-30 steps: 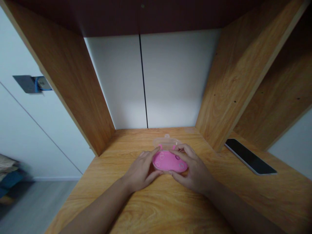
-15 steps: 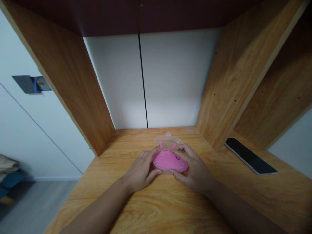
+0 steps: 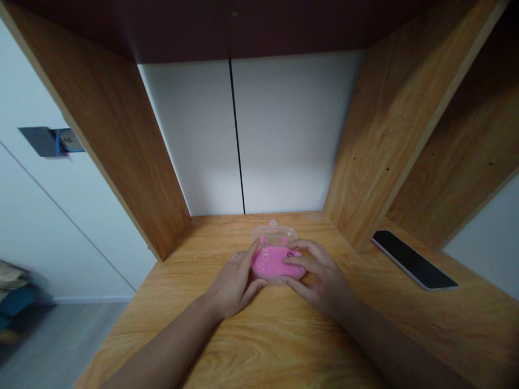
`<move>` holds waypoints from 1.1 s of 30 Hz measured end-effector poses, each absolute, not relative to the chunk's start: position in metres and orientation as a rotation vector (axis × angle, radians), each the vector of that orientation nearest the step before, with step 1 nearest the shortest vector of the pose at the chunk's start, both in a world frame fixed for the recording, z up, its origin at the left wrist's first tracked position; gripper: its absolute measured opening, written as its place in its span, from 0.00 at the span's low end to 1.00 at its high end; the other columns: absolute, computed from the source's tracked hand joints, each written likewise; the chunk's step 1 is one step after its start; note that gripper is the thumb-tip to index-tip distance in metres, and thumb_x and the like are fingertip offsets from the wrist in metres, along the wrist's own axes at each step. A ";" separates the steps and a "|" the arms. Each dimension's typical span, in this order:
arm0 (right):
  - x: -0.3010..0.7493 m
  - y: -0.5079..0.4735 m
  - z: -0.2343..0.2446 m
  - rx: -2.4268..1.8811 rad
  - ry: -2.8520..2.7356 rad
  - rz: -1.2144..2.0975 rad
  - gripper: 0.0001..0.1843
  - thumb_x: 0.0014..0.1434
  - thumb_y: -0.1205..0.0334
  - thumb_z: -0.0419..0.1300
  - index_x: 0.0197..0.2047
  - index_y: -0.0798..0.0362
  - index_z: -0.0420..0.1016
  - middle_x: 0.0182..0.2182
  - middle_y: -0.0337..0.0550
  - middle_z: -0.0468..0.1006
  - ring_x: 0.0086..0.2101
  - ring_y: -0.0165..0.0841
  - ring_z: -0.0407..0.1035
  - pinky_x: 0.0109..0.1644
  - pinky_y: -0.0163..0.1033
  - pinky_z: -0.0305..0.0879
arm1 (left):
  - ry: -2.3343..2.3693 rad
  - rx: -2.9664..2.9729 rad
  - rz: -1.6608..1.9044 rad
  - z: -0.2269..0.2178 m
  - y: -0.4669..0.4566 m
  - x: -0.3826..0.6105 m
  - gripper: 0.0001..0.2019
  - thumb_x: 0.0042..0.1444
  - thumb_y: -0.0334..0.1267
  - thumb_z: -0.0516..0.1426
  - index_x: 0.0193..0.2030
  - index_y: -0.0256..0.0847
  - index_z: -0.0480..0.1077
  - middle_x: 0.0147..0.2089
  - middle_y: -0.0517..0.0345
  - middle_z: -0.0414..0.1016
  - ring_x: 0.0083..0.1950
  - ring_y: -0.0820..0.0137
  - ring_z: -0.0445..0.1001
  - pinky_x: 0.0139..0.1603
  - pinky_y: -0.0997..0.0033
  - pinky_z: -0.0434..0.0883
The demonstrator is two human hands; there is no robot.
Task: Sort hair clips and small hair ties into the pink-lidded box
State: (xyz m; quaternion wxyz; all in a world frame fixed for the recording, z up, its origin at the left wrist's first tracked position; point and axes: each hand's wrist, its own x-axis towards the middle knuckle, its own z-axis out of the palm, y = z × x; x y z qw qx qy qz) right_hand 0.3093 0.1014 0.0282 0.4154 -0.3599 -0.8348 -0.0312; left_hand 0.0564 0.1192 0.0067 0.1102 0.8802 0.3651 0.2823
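Note:
A small pink oval case (image 3: pixel 271 261) lies on the wooden desk (image 3: pixel 259 335), with its clear lid (image 3: pixel 274 235) hinged open toward the back. My left hand (image 3: pixel 233 283) cups the case's left side, thumb and fingers curled against its rim. My right hand (image 3: pixel 318 278) cups the right side, and its fingers reach over the pink tray, touching its surface. Small ring-like marks show on the pink part; I cannot make out what they are.
A dark phone (image 3: pixel 413 260) lies on the desk to the right, past a wooden partition (image 3: pixel 373 156). Another wooden partition (image 3: pixel 121 140) stands at the left. A white back panel (image 3: pixel 251 135) closes the alcove. The floor (image 3: pixel 44 346) lies below at the left.
The case has shifted slightly left and back between my hands. My right fingers have moved further over the pink tray. The lid stays open.

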 end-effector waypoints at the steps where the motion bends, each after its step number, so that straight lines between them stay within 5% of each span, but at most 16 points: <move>1: 0.310 0.102 0.028 -0.872 -2.102 -0.092 0.10 0.58 0.64 0.66 0.44 0.47 0.77 0.50 0.49 0.74 0.51 0.45 0.69 0.55 0.55 0.67 | 1.094 2.573 0.834 0.007 0.120 0.056 0.43 0.66 0.47 0.54 0.76 0.44 0.29 0.67 0.37 0.63 0.63 0.50 0.67 0.62 0.46 0.65; 20: 0.304 0.100 0.025 -0.937 -2.053 0.136 0.06 0.61 0.68 0.61 0.40 0.47 0.75 0.51 0.47 0.70 0.55 0.44 0.65 0.58 0.55 0.64 | 1.157 2.460 0.852 0.008 0.119 0.058 0.45 0.65 0.46 0.55 0.76 0.41 0.27 0.67 0.35 0.63 0.63 0.48 0.66 0.62 0.42 0.64; 33: 0.304 0.103 0.029 -0.868 -1.969 -0.025 0.06 0.64 0.69 0.59 0.41 0.48 0.74 0.53 0.48 0.69 0.56 0.45 0.64 0.61 0.59 0.62 | 1.267 2.391 0.974 0.005 0.124 0.061 0.45 0.65 0.43 0.54 0.75 0.41 0.24 0.63 0.39 0.68 0.60 0.50 0.67 0.61 0.43 0.60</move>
